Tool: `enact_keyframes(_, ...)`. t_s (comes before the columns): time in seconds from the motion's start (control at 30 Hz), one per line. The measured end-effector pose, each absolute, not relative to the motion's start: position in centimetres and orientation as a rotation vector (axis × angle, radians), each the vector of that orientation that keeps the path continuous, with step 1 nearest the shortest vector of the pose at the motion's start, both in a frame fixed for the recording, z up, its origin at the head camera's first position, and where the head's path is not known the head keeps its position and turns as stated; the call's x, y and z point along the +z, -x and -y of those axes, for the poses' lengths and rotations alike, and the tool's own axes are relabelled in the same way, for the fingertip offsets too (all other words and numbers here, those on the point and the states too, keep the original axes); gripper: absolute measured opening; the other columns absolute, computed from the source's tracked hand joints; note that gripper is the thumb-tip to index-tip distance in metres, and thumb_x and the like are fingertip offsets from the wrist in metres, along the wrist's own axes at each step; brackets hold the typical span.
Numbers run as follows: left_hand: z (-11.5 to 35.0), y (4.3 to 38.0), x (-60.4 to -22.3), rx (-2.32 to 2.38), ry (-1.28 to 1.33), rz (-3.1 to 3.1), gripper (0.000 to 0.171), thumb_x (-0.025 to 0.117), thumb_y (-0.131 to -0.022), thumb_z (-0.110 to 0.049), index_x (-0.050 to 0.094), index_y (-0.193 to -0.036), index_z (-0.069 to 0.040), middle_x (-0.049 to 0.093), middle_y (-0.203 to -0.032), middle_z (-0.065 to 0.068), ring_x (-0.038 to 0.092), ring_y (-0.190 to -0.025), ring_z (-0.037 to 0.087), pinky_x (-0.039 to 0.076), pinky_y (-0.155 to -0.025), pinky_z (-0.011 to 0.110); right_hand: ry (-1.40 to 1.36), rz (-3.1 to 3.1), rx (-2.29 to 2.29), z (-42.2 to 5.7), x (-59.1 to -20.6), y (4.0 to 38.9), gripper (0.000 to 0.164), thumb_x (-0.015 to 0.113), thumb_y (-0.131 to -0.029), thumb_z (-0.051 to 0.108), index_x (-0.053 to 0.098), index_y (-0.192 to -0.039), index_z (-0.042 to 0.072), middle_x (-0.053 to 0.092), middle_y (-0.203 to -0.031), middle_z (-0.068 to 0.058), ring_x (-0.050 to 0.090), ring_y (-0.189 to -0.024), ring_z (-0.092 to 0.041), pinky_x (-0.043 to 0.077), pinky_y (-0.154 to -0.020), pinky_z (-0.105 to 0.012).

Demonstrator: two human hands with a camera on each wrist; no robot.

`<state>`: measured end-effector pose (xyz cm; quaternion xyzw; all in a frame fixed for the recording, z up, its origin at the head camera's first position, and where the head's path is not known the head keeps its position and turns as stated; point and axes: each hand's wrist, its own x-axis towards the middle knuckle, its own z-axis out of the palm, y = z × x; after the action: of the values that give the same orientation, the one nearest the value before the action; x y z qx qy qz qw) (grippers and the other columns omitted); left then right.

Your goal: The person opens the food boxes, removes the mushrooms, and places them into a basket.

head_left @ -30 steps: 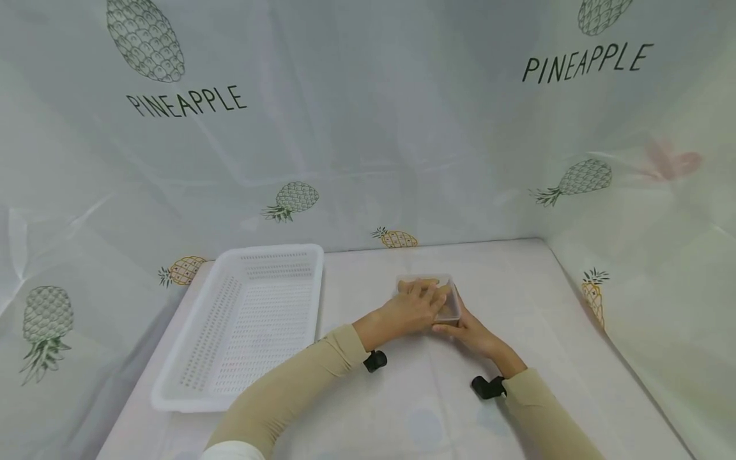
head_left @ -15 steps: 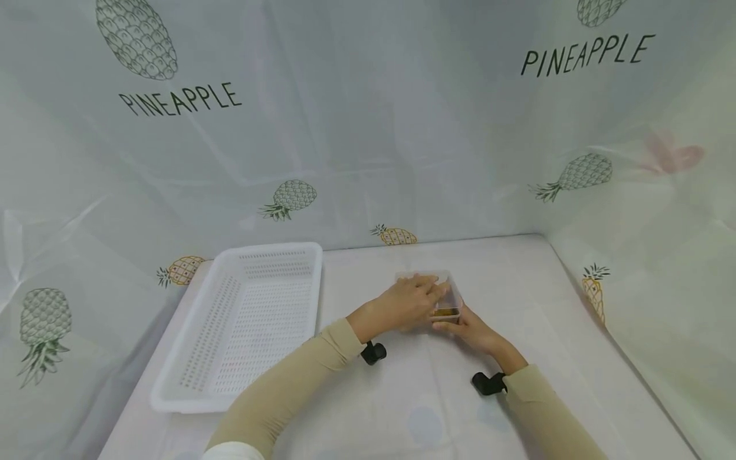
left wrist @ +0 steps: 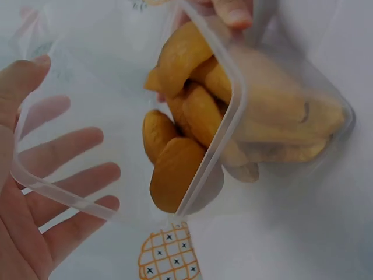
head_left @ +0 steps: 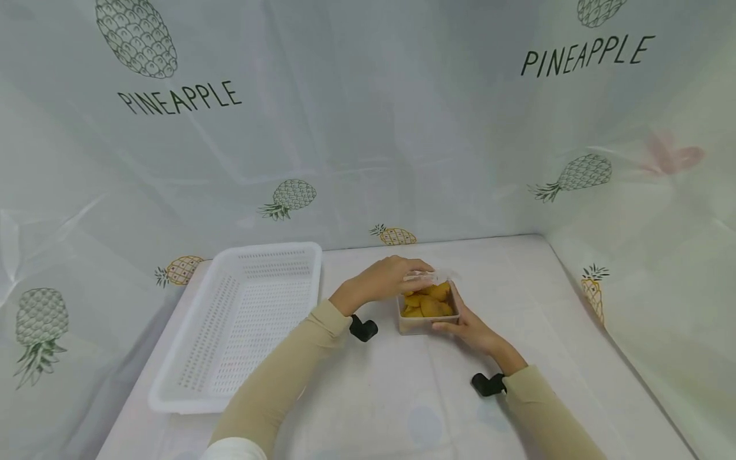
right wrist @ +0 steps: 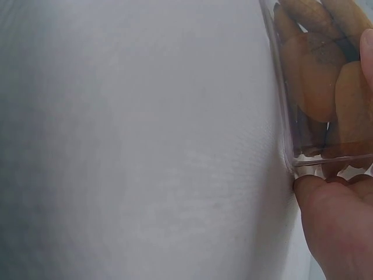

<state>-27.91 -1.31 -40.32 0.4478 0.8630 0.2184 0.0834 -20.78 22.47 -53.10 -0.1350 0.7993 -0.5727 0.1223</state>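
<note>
A clear plastic food container [head_left: 414, 326] stands on the table, filled with orange-yellow, smooth, rounded slices [head_left: 430, 306] that look like dried fruit. My left hand [head_left: 386, 279] holds its clear lid [head_left: 423, 276], thumb on one face and fingers spread behind the other. The lid is tilted up over the container's far left part, and the contents show from the front. My right hand [head_left: 476, 333] grips the container at its right side, thumb at the front corner. Its other fingers are partly hidden behind the wall in the head view.
A large white perforated plastic basket [head_left: 315, 300] stands on the left of the table [head_left: 368, 409]. Pineapple-print sheeting [head_left: 368, 128] hangs behind and at both sides. Black camera mounts [head_left: 487, 384] sit at both wrists.
My left hand has lifted the lid off the container's front and drawn it back to the left, exposing the orange-yellow slices. My right hand has stayed at the container's right side.
</note>
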Motion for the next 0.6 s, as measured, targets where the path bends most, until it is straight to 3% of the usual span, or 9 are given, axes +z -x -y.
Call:
enact_keyframes(0.23,2.3,29.8,-41.1,1.005,-1.243,-2.502,0.047,0.051,-0.103,-0.048,0.063,-0.134,-0.016,0.063,-0.133,-0.004,0.056,-0.123,0.011,0.045,-0.104,0.033,0.393,-2.323,-1.685,-22.4,-53.3,20.8,0.11,0.071,-0.095,0.027,-0.02,-0.157,0.029,-0.019,-0.164,-0.009,-0.015,-0.149,-0.034,-0.003,-0.115,-0.064)
enact_keyframes(0.47,2.8,31.5,-42.3,1.345,-1.088,-2.411,0.035,0.055,-0.103,-0.038,0.069,-0.126,-0.014,0.068,-0.123,0.0,0.064,-0.108,0.014,0.052,-0.094,0.036,0.417,-2.31,-1.704,-22.5,-53.4,20.8,0.11,0.071,-0.095,0.025,-0.019,-0.157,0.028,-0.018,-0.164,-0.013,-0.015,-0.149,-0.037,-0.004,-0.115,-0.064)
enact_keyframes(0.6,2.8,32.4,-42.9,1.556,-1.032,-2.299,0.033,0.051,-0.107,-0.028,0.066,-0.125,-0.006,0.071,-0.118,0.008,0.068,-0.107,0.024,0.054,-0.091,0.042,0.405,-2.314,-1.698,-22.5,-53.4,20.9,0.108,0.07,-0.096,0.024,-0.018,-0.158,0.028,-0.018,-0.164,-0.014,-0.015,-0.148,-0.037,-0.004,-0.115,-0.064)
